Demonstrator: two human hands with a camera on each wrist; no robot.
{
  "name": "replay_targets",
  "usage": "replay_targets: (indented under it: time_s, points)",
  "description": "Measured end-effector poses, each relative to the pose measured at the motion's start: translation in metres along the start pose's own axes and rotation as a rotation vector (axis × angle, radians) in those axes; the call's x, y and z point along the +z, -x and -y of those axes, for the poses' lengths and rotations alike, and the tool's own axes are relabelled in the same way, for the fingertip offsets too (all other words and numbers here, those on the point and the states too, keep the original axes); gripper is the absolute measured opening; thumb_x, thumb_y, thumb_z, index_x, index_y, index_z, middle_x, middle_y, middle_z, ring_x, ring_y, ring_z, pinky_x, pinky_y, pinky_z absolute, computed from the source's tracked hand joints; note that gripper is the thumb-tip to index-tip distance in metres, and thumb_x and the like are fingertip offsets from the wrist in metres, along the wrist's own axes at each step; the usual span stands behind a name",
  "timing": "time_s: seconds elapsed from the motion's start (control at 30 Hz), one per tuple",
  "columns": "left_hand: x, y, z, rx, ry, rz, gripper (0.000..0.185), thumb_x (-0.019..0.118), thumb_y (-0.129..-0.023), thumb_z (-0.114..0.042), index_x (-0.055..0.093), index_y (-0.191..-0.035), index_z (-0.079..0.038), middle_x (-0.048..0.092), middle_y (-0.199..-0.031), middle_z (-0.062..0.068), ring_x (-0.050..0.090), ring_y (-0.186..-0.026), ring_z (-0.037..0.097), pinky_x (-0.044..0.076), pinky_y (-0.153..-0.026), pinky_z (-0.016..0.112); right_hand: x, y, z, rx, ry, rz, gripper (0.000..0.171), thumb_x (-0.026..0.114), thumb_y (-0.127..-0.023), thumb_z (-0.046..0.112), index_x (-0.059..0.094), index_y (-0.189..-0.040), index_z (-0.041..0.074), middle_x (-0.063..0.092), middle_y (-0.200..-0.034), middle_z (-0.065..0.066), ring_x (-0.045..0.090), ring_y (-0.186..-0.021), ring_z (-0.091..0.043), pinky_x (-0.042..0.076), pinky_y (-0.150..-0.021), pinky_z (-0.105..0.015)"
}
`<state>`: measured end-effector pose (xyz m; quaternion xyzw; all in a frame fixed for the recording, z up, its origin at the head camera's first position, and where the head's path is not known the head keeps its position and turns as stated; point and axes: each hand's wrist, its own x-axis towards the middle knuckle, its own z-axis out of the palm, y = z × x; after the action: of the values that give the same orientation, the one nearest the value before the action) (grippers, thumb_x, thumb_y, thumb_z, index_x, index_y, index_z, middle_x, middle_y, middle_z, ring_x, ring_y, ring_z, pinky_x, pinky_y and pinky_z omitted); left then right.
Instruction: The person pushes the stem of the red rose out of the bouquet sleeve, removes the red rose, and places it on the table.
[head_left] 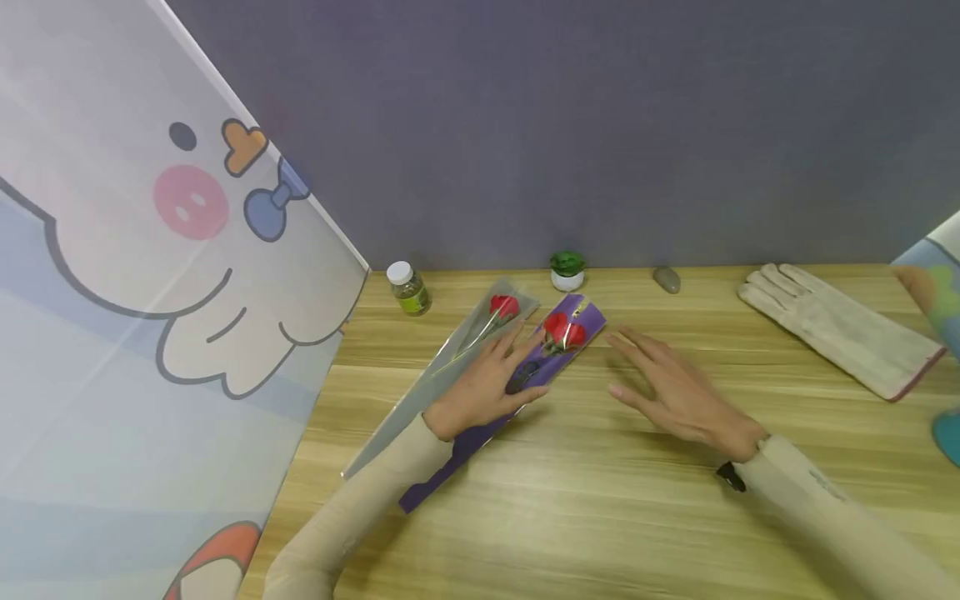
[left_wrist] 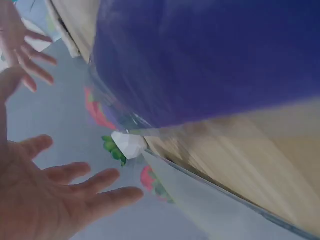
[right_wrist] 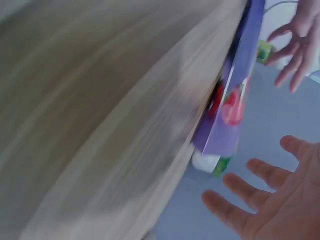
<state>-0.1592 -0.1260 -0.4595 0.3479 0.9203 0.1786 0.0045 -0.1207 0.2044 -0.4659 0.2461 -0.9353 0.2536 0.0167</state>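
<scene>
Two wrapped artificial roses lie slantwise on the table, side by side. The purple-wrapped rose bouquet (head_left: 564,333) shows red blooms at its top end; the rose in a clear grey sleeve (head_left: 504,308) lies to its left. My left hand (head_left: 487,383) is over the two wrappers, fingers spread and holding nothing, and it hides part of both. In the left wrist view the purple wrapper (left_wrist: 200,60) fills the upper right, apart from the fingers. To the right of the purple bouquet, my right hand (head_left: 667,387) hovers above the table with straight, spread fingers and an empty palm.
Along the back of the table (head_left: 600,517) stand a jar with a white lid (head_left: 408,288), a small potted plant (head_left: 567,271) and a grey stone (head_left: 667,280). A pale work glove (head_left: 840,329) lies at the right. A cartoon-printed panel (head_left: 150,275) borders the left side.
</scene>
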Motion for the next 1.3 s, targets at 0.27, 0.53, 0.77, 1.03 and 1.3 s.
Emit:
replay_targets:
  time_s: [0.27, 0.53, 0.77, 1.03, 1.3]
  points:
    - [-0.005, 0.012, 0.006, -0.104, 0.295, 0.005, 0.09, 0.068, -0.102, -0.041, 0.013, -0.168, -0.012, 0.03, -0.171, 0.017, 0.037, -0.154, 0.04, 0.035, -0.125, 0.055, 0.013, -0.013, 0.013, 0.051, -0.423, 0.018, 0.059, 0.052, -0.111, 0.03, 0.034, -0.162, 0.008, 0.05, -0.156, -0.024, 0.06, -0.132, -0.043, 0.053, -0.105, -0.057]
    - [-0.008, 0.018, 0.013, -0.309, 0.591, 0.034, 0.083, 0.067, -0.102, -0.034, 0.021, -0.165, -0.005, 0.055, -0.149, 0.027, 0.059, -0.134, 0.045, 0.053, -0.109, 0.053, 0.023, -0.026, 0.027, 0.293, -0.971, 0.163, 0.064, 0.053, -0.111, 0.024, 0.027, -0.158, -0.01, 0.054, -0.145, -0.038, 0.068, -0.122, -0.039, 0.061, -0.096, -0.037]
    - [-0.009, 0.022, 0.014, -0.431, 0.704, 0.041, 0.059, 0.052, -0.109, -0.022, 0.032, -0.16, 0.001, 0.06, -0.144, 0.028, 0.061, -0.131, 0.046, 0.053, -0.107, 0.054, 0.031, -0.031, 0.035, 0.413, -1.2, 0.31, 0.064, 0.043, -0.113, 0.026, 0.018, -0.158, -0.012, 0.047, -0.151, -0.038, 0.068, -0.124, -0.026, 0.057, -0.103, -0.035]
    - [-0.008, 0.034, 0.018, -0.515, 0.728, 0.025, 0.052, 0.047, -0.112, -0.027, 0.045, -0.152, 0.006, 0.064, -0.139, 0.027, 0.061, -0.129, 0.042, 0.053, -0.105, 0.052, 0.045, -0.041, 0.045, 0.542, -1.424, 0.37, 0.056, 0.038, -0.114, 0.026, 0.027, -0.157, -0.009, 0.052, -0.149, -0.035, 0.071, -0.121, -0.025, 0.055, -0.107, -0.038]
    - [-0.01, 0.044, 0.023, -0.439, 0.681, 0.102, 0.043, 0.065, -0.1, -0.005, 0.058, -0.141, 0.006, 0.068, -0.129, 0.027, 0.069, -0.112, 0.037, 0.06, -0.09, 0.037, 0.058, -0.049, 0.049, 0.566, -1.519, 0.36, 0.055, 0.034, -0.114, 0.02, 0.024, -0.159, -0.01, 0.054, -0.149, -0.032, 0.072, -0.118, -0.023, 0.054, -0.108, -0.036]
